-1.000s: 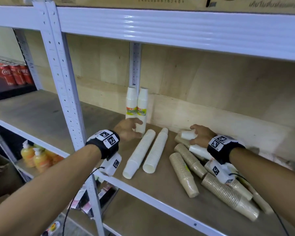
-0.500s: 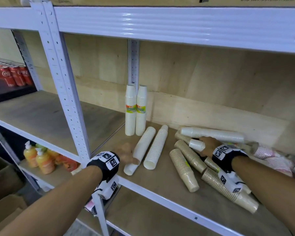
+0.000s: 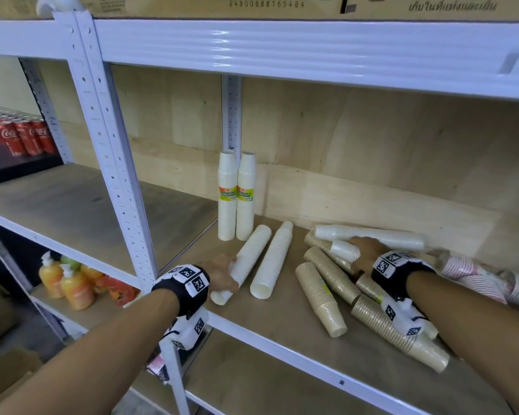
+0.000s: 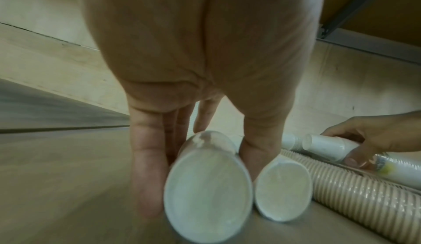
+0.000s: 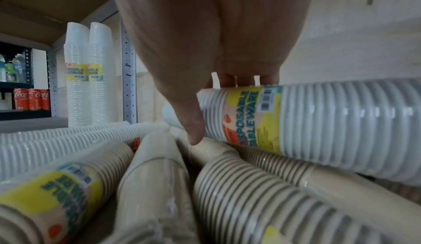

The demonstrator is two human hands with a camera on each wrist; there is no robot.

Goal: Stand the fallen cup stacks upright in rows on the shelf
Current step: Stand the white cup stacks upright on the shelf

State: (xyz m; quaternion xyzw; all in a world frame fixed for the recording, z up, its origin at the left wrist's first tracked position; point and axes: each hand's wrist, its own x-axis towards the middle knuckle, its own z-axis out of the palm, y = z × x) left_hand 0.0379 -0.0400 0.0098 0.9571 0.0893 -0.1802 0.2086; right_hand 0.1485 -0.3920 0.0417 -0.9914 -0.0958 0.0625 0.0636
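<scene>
Two white cup stacks (image 3: 236,196) stand upright side by side at the back of the wooden shelf (image 3: 282,339). In front of them lie two fallen white stacks. My left hand (image 3: 222,272) grips the left fallen stack (image 3: 249,256) near its open end, fingers on one side and thumb on the other (image 4: 206,190). The other fallen white stack (image 3: 274,259) lies beside it, untouched. My right hand (image 3: 364,250) is curled over a long labelled white stack (image 3: 381,238) that lies across the back on the brown stacks (image 5: 318,122).
Several brown cup stacks (image 3: 321,298) lie in a heap at the middle right, some under my right wrist. Pink-patterned stacks (image 3: 477,277) lie at the far right. A white upright post (image 3: 114,175) stands at the left front. Red cans (image 3: 15,139) sit on the neighbouring shelf.
My left hand drew back from the upright stacks to the near end of the left fallen white stack and took hold of it. My right hand shifted slightly right on the rear white stack.
</scene>
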